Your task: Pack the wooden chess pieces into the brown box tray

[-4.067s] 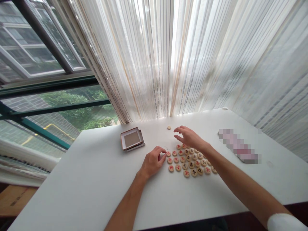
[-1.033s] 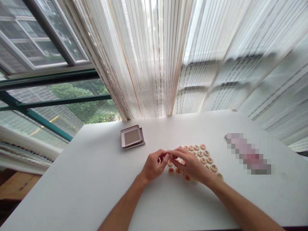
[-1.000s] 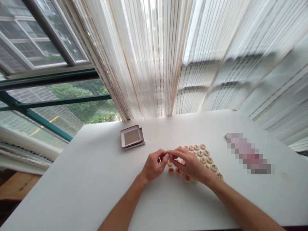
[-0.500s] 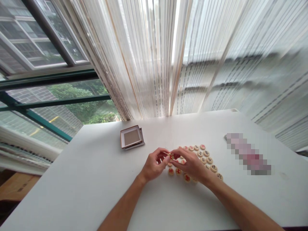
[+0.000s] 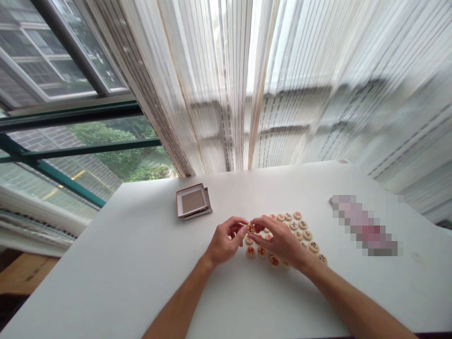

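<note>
Between my left hand (image 5: 228, 240) and my right hand (image 5: 278, 238) is a round wooden Chinese chess piece (image 5: 250, 229) with a red character on its face. The fingertips of both hands pinch its edges from opposite sides, a little above the table. Other Chinese chess pieces (image 5: 307, 235), with red or black characters, lie in rough rows beneath and to the right of my hands. One red-marked piece (image 5: 250, 252) rests just below the held one. My right hand and forearm hide several pieces in the middle of the group.
On the white table (image 5: 123, 263), an open shallow box (image 5: 194, 200) stands at the back left. A long pinkish thing (image 5: 365, 226), blurred out, lies on the right. Striped curtains (image 5: 226, 84) hang along the far edge, beside an open window at left.
The held piece has turned slightly, and its red character now shows more plainly. Both hands stay in almost the same place. The curtain has shifted a little.
</note>
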Demonstrator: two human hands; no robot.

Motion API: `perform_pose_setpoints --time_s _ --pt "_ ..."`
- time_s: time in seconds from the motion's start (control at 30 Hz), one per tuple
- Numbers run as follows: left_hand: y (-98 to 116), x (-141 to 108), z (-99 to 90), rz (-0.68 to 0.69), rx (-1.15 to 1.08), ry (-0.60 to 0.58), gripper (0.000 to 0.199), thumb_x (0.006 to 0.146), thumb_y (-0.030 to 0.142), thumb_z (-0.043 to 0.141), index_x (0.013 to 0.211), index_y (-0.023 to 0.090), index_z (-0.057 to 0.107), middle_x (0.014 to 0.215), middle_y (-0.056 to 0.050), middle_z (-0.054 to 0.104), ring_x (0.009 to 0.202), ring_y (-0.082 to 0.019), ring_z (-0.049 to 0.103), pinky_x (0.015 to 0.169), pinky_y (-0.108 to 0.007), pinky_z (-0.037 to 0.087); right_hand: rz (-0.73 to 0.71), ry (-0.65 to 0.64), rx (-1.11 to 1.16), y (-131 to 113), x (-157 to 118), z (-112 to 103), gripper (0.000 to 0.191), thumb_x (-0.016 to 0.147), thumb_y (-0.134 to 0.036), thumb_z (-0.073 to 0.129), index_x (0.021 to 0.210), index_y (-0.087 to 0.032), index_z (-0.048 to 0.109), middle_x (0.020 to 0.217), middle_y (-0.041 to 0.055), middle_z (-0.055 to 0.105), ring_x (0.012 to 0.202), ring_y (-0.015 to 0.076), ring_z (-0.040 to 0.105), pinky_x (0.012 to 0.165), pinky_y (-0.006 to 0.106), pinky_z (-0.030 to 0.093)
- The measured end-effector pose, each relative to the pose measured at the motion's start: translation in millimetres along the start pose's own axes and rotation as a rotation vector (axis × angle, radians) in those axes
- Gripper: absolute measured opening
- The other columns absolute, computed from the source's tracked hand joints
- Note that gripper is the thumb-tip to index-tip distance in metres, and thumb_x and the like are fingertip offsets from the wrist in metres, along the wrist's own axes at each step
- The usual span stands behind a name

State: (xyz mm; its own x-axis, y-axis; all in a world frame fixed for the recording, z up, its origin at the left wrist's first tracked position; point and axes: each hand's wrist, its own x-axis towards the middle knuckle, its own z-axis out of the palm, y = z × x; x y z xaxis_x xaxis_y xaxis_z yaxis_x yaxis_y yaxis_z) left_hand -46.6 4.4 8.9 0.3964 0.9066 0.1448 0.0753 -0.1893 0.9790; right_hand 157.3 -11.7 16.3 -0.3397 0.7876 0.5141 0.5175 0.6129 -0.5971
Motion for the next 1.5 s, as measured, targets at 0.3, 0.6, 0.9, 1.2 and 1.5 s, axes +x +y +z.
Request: perform_pose_setpoints --time_s 0.3,0.6,0.9,1.2,1.5 --pt "-4.6 1.8 -0.8 0.023 0.017 0.029 0.032 0.090 0.042 0.067 0.109 0.016 0.063 0.088 -0.007 0.075 0.060 -0.011 0.064 0.051 -0.021 0.049 -0.014 -0.040 0.037 -5.0 2.3 -3.7 0.026 0.096 -0.024 0.062 0.122 -0.026 0.062 0.096 0.0053 0.072 0.086 0.0201 0.068 0.077 0.034 0.055" --pt "-7.9 1.7 0.9 -0.070 -0.070 0.095 0.034 0.079 0.046 0.078 0.088 0.015 0.067 0.073 -0.004 0.073 0.054 -0.012 0.064 0.045 -0.020 0.050 -0.043 -0.060 0.059 -2.8 -1.1 5.2 0.019 0.096 -0.025 0.062 0.115 -0.023 0.062 0.094 0.0050 0.072 0.083 0.0177 0.069 0.075 0.029 0.054" --pt "-1.5 3.0 0.5 -0.001 0.002 0.078 0.030 0.090 0.042 0.068 0.099 0.014 0.072 0.080 -0.006 0.074 0.054 -0.009 0.060 0.049 -0.019 0.050 0.006 -0.027 0.062 -1.2 -0.5 2.2 0.024 0.095 -0.023 0.063 0.119 -0.024 0.062 0.094 0.0040 0.069 0.083 0.0170 0.066 0.078 0.029 0.052" --pt "-5.5 3.0 -3.0 0.022 0.029 0.093 0.030 0.089 0.041 0.068 0.103 0.015 0.070 0.084 -0.006 0.072 0.058 -0.010 0.060 0.052 -0.021 0.050 0.072 -0.054 0.143 -10.2 2.5 -5.9 0.024 0.095 -0.021 0.062 0.118 -0.025 0.064 0.096 0.0033 0.070 0.086 0.0174 0.067 0.081 0.031 0.054" --pt "-2.9 3.1 -2.4 0.056 0.067 0.069 0.030 0.085 0.036 0.073 0.107 0.016 0.067 0.085 -0.005 0.071 0.061 -0.010 0.059 0.053 -0.019 0.047 0.135 -0.023 0.241 -12.2 5.2 -8.2 0.022 0.095 -0.021 0.060 0.116 -0.025 0.065 0.100 0.0035 0.073 0.089 0.0168 0.070 0.083 0.030 0.057"
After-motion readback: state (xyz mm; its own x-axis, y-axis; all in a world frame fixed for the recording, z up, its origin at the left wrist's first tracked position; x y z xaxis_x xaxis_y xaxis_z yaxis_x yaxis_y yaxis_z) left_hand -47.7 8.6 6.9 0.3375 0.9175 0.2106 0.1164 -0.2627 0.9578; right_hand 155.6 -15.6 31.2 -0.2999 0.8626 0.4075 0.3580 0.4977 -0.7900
